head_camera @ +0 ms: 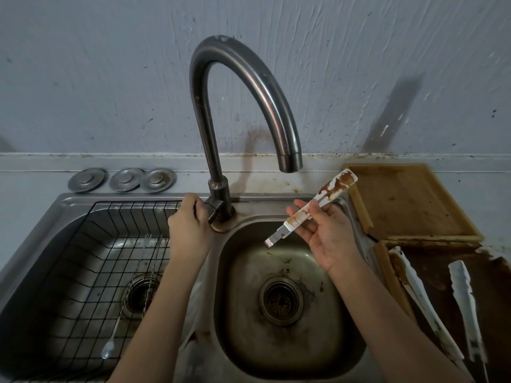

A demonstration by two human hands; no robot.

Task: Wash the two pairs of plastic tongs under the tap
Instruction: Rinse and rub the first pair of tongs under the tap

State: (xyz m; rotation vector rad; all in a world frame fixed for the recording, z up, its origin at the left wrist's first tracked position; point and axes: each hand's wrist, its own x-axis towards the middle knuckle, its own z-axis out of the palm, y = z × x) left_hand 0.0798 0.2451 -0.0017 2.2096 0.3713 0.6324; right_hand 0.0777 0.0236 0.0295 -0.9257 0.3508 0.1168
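A grey countertop (41, 175) met a rough grey wall (83, 78). In the steel double sink (249, 205), the left basin held a black wire rack (96, 244). The left hand (188, 225) was closed around the tap handle (211, 207). The right hand (329, 233) gripped sauce-stained white plastic tongs (312, 208) over the right basin; another white pair (431, 305) lay on a dirty wooden board (387, 261).

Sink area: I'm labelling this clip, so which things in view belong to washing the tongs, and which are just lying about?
Belonging to the job:
- soiled tongs in the right hand
- second tongs on the right counter
- tap, no water running
- tap handle under the left hand
- right basin

Lying about:
- three metal plugs
- wire basket
- long spoon
- wooden board
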